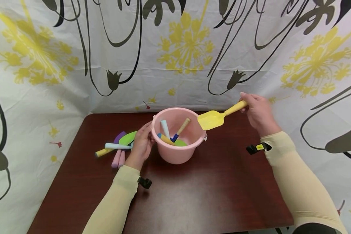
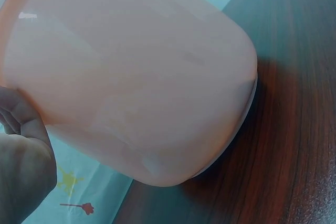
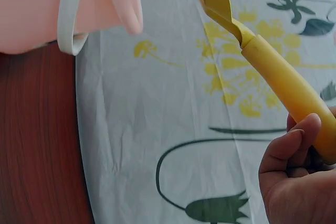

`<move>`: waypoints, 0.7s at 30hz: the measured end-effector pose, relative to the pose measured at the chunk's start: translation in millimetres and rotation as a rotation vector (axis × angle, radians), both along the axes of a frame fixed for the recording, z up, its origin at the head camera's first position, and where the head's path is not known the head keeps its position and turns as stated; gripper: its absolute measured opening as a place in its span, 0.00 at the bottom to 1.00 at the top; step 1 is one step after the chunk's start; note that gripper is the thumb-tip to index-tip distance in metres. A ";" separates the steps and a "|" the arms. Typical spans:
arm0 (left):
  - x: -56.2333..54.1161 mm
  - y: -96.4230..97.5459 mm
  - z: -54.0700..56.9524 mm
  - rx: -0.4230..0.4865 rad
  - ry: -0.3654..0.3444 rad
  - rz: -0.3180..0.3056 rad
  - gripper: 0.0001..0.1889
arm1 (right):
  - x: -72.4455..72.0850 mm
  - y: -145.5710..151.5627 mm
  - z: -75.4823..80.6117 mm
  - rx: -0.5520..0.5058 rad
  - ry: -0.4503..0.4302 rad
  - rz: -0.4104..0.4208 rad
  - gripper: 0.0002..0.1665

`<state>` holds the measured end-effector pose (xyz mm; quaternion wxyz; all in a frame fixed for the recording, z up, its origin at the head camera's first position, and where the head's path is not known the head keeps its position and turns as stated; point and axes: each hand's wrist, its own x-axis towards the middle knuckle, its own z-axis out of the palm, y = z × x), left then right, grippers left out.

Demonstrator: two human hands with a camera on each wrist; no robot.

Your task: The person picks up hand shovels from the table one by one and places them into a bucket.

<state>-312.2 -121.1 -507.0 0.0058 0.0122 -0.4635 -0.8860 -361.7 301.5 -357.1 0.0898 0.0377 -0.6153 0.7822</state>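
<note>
A pink bucket [image 1: 175,154] stands near the middle of the table, tipped slightly toward me. At its left side my left hand [image 1: 141,141] grips the rim; in the left wrist view that hand [image 2: 26,156] shows at the edge beside the bucket wall [image 2: 142,77]. My right hand [image 1: 258,112] holds a yellow toy shovel [image 1: 211,119] by the end of its handle, the blade overlapping the bucket's right rim from above. In the right wrist view, fingers curl round the yellow handle [image 3: 286,82]. Inside the bucket lie several toy tools, among them a light blue handle [image 1: 165,129] and a tan handle [image 1: 183,126].
Left of the bucket, several toy tools lie in a pile, with a green blade [image 1: 127,138], a light blue handle [image 1: 117,146] and pink handles [image 1: 117,159]. A patterned white curtain [image 1: 175,87] hangs behind the dark wooden table [image 1: 193,195]. A white bucket handle [image 3: 71,14] hangs at the bucket's right side.
</note>
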 end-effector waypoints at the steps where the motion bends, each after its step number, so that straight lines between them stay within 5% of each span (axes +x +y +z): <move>1: 0.3 -0.3 0.0 -0.001 0.001 0.001 0.22 | -0.3 -3.1 0.8 0.010 -0.002 0.011 0.14; 14: -1.7 -0.8 -1.2 0.000 -0.017 0.005 0.22 | -6.5 -33.2 2.3 0.135 -0.026 0.080 0.16; 21: -1.1 -1.2 -0.6 0.002 -0.011 0.011 0.22 | -9.5 -53.1 4.6 0.312 -0.032 0.097 0.15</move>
